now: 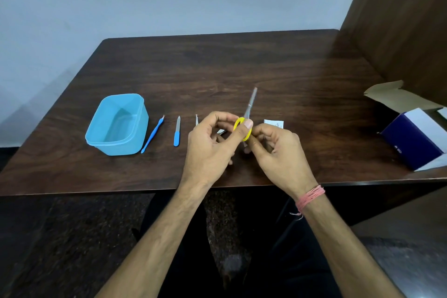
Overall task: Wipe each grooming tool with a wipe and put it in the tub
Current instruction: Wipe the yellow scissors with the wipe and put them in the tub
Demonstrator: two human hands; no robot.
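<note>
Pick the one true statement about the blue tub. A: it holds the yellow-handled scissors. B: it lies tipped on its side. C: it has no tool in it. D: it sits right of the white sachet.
C: the blue tub stands upright with only its bare floor showing, while the scissors are held in both hands.

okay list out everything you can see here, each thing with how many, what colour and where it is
tub: 1, light blue, left on the table, nothing visible inside
cuticle tool: 1, blue, just right of tub
nail file: 1, blue handle, right of cuticle tool
tweezers: 1, silvery, mostly hidden behind left hand
scissors: 1, yellow handles, held up, blades pointing away
wipe sachet: 1, white, behind right hand
box: 1, navy and white, open, right edge
table: 1, dark wood
left hand: grips scissors
right hand: grips scissors
</note>
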